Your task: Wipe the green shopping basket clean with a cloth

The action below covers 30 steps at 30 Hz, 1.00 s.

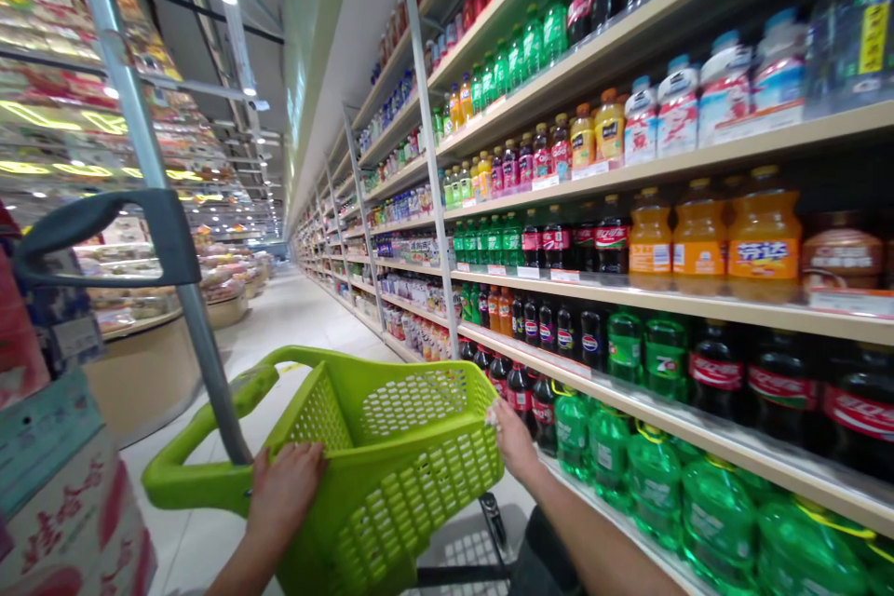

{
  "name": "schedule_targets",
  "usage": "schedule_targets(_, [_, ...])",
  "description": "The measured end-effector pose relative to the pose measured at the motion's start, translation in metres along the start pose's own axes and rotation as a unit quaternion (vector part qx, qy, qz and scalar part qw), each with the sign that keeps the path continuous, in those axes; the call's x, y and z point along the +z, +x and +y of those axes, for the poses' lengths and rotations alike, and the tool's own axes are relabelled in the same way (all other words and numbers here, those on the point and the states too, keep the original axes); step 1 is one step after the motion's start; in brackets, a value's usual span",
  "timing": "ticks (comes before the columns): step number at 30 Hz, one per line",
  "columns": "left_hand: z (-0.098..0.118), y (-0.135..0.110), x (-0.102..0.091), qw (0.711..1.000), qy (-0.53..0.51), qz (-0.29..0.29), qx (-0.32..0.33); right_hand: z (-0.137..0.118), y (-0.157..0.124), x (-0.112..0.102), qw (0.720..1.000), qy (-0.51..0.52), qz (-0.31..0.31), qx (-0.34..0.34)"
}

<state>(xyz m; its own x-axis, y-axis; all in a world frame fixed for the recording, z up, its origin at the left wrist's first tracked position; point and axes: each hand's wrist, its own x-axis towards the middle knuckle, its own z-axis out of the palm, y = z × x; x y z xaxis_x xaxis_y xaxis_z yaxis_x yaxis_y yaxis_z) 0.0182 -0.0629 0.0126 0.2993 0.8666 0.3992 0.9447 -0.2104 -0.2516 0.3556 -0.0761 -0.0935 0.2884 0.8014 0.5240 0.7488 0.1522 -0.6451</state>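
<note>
A lime-green plastic shopping cart (412, 419) with perforated walls fills the lower middle of the view, and its upper compartment shows nothing inside. My left hand (288, 484) grips the near rim at the cart's left part, fingers hooked over the edge. At the right end, my right hand (515, 442) is closed on the rim. A small white crumpled scrap (493, 413), perhaps tissue, shows at its fingers. A grey metal pole (199, 335) with a dark looped handle (178, 237) rises beside the cart's left side.
Shelves of bottled drinks (670, 354) run along the right, with large green bottles (716, 503) at the bottom. Printed cartons (66, 503) stand close on the left. The pale floor aisle (279, 298) stretches ahead, past display counters (150, 372) on the left.
</note>
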Motion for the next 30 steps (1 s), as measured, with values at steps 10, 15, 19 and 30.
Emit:
schedule_targets(10, [0.002, -0.003, 0.002, 1.000, -0.016, 0.001, 0.008, -0.076, 0.000, 0.037, 0.986, -0.091, -0.125, -0.064])
schedule_targets(15, [0.001, -0.005, 0.004, 0.999, -0.040, -0.002, 0.003, -0.011, 0.014, -0.018, 0.979, -0.168, -0.046, 0.107])
schedule_targets(19, [0.001, -0.005, 0.005, 0.999, -0.045, 0.003, 0.001, -0.015, 0.018, -0.005, 0.983, -0.157, -0.045, 0.090])
schedule_targets(30, [-0.004, -0.007, 0.001, 0.999, -0.050, -0.007, 0.004, -0.086, 0.009, 0.044, 0.987, -0.068, -0.134, -0.065])
